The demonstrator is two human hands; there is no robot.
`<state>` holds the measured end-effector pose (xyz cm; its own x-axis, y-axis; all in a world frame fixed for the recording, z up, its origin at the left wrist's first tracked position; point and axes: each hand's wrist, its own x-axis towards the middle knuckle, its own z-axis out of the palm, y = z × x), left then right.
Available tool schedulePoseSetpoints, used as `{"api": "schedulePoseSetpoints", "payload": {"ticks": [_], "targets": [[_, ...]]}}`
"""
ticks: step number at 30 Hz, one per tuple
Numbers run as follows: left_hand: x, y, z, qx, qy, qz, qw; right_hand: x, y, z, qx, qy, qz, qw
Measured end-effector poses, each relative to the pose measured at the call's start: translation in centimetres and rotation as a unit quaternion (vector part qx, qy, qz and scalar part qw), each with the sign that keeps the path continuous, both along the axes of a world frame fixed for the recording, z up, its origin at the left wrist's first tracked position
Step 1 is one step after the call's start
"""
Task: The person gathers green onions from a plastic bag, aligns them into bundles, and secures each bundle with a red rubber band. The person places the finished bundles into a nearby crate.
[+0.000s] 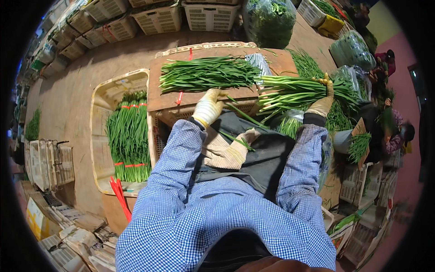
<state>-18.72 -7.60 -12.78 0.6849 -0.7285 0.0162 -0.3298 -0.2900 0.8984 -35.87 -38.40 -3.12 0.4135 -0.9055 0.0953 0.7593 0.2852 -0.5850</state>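
Note:
My right hand (321,103), in a pale work glove, is shut around a loose bunch of garlic chives (289,91), its pale stem ends pointing left. My gloved left hand (208,106) is at the front edge of a wooden board (154,98), fingers curled; whether they pinch a loose leaf is unclear. Just beyond it a larger pile of garlic chives (207,74) lies across the board. A red tie strip (180,98) shows from under that pile. To the left, a plastic crate (97,136) holds chive bundles (129,136) bound with red bands.
Loose red strips (119,195) stick up beside the crate. More loose chives (307,64) lie beyond my right hand. A folded cloth (224,154) and stray leaves rest on my lap. Stacked crates (212,17) and a bagged load of greens (270,25) stand ahead; other people (396,136) are at right.

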Motion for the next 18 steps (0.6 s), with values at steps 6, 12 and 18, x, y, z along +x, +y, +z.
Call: {"api": "schedulePoseSetpoints", "payload": {"ticks": [6,12,18], "targets": [[-2.9,-2.0,2.8,-0.227,0.415,-0.131,0.871,1.1,0.8,-0.5,0.019,0.030,0.002,0.999],[-5.7,-4.4,3.7,-0.179,0.379,0.046,0.907,1.9,2.8,0.0,0.017,0.053,-0.017,0.998],[-3.2,-2.6,2.1,-0.412,0.493,0.036,0.765,1.7,1.3,0.0,0.051,0.073,-0.047,0.995]]}}
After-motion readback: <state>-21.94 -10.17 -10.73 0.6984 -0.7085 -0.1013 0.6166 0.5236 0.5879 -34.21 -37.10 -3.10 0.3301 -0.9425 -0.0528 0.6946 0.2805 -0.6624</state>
